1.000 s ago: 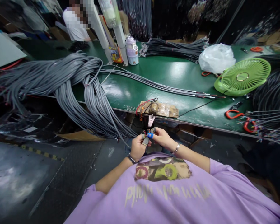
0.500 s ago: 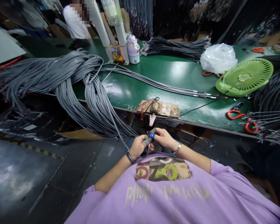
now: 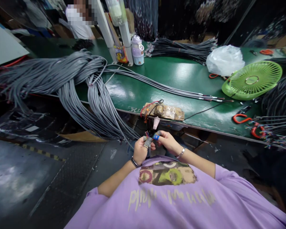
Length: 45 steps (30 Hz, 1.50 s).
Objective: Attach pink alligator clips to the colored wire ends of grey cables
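Observation:
My left hand (image 3: pixel 141 150) is closed around the end of a grey cable, its thumb wrapped in grey tape. Thin coloured wires (image 3: pixel 147 133) fan out of that end above the thumb. Close beside it, my right hand (image 3: pixel 166 141) pinches at the wires, with blue and grey tape on its fingers; the exact spot of its grip is too small to make out. Both hands are in front of my lap, below the bench edge. A large bundle of grey cables (image 3: pixel 100 108) hangs over the bench edge to the left, trailing toward my left hand.
On the green bench (image 3: pixel 133 92) are a wooden block with wires (image 3: pixel 171 112), a green fan (image 3: pixel 252 79), a plastic bag (image 3: pixel 225 60), a bottle (image 3: pixel 137 51), and red-handled tools (image 3: pixel 241 119). Black cables (image 3: pixel 181 49) lie behind. A person in white (image 3: pixel 79 28) is at the far left.
My hands have moved slightly apart at the cable end, and the coloured wires now show spread above my left thumb. The view has shifted slightly.

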Tool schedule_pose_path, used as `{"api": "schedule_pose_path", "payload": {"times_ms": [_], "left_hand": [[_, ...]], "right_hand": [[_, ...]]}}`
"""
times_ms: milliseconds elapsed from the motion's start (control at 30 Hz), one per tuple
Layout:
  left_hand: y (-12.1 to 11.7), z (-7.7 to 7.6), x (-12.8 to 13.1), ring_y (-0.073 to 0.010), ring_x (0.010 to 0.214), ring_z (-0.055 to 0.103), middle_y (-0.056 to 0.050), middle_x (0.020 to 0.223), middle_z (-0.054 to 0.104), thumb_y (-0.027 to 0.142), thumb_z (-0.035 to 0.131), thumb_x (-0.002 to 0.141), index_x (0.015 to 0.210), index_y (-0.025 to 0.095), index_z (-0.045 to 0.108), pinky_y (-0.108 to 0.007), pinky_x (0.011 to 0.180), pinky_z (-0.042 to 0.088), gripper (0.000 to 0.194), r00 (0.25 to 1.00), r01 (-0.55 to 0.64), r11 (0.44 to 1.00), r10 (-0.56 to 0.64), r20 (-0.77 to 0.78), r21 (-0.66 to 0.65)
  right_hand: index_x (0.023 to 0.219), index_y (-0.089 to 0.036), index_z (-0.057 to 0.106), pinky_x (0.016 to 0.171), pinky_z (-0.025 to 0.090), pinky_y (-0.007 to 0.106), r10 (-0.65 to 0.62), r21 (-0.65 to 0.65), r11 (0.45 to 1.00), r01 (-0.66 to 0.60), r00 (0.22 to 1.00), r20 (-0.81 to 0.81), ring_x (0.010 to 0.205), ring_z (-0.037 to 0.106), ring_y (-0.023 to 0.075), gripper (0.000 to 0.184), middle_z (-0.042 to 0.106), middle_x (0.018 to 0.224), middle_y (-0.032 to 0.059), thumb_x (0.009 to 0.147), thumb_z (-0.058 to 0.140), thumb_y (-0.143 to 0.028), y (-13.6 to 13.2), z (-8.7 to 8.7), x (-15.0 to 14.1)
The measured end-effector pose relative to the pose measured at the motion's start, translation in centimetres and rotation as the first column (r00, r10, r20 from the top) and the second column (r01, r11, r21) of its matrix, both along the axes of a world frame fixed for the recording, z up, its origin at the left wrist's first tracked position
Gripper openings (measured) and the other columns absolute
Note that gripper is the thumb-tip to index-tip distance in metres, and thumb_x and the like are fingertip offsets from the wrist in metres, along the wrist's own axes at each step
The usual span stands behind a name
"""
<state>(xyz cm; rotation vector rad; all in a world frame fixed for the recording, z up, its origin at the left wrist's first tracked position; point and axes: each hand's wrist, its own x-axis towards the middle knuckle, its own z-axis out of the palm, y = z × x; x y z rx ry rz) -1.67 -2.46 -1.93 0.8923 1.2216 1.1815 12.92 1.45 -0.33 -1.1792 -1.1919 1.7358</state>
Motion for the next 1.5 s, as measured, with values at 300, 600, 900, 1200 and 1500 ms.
{"api": "schedule_pose_path", "payload": {"times_ms": [300,600,900,1200,1500], "left_hand": [[-0.1,0.6,0.3,-0.013,0.044,0.061,0.0,0.055,0.064,0.046,0.069,0.071,0.073,0.016,0.058,-0.025,0.047,0.054,0.033,0.99,0.056,0.997,-0.049,-0.135,0.05],[-0.2,0.4,0.3,-0.0133,0.046,0.062,-0.001,0.058,0.066,0.044,0.07,0.072,0.074,0.015,0.06,-0.023,0.047,0.052,0.03,0.983,0.066,0.997,-0.058,-0.172,0.04],[-0.1,0.7,0.1,-0.013,0.046,0.062,-0.001,0.058,0.066,0.045,0.069,0.072,0.072,0.015,0.06,-0.022,0.045,0.05,0.031,0.982,0.051,0.998,-0.046,-0.183,0.023],[0.1,-0.1,-0.1,-0.0123,0.045,0.061,-0.001,0.057,0.065,0.042,0.069,0.072,0.072,0.015,0.059,-0.021,0.045,0.049,0.029,0.977,0.09,0.996,-0.085,-0.195,0.018],[0.2,0.7,0.1,-0.0121,0.044,0.06,0.0,0.057,0.064,0.048,0.07,0.071,0.075,0.016,0.057,-0.02,0.042,0.047,0.035,0.996,0.017,0.999,-0.02,-0.085,-0.043]], "right_hand": [[0.079,-0.015,0.06,0.052,0.039,0.021,0.057,0.051,0.997,-0.058,0.998,0.025,0.057,0.048,0.0083,0.036,0.058,0.067,-0.0023,0.065,0.074,-0.044,0.5,0.6,-0.2],[0.071,-0.015,0.059,0.05,0.036,0.021,-0.008,0.068,0.998,0.006,1.0,0.026,0.052,0.043,0.0076,0.034,0.054,0.058,-0.0036,0.066,0.072,-0.046,0.2,0.1,-0.6],[0.073,-0.016,0.058,0.051,0.038,0.021,-0.03,0.028,0.999,0.03,1.0,-0.008,0.053,0.045,0.0079,0.032,0.055,0.061,-0.0035,0.069,0.07,-0.046,0.1,-0.9,-0.9],[0.072,-0.015,0.058,0.05,0.037,0.022,0.017,0.008,1.0,-0.017,1.0,0.011,0.051,0.045,0.0077,0.034,0.054,0.059,-0.0036,0.065,0.072,-0.046,0.4,-0.4,-0.9],[0.073,-0.017,0.055,0.052,0.037,0.023,-0.13,0.007,0.991,0.13,0.991,-0.034,0.052,0.043,0.0082,0.034,0.052,0.06,-0.0047,0.068,0.07,-0.048,-0.3,-1.0,-1.7]]}}
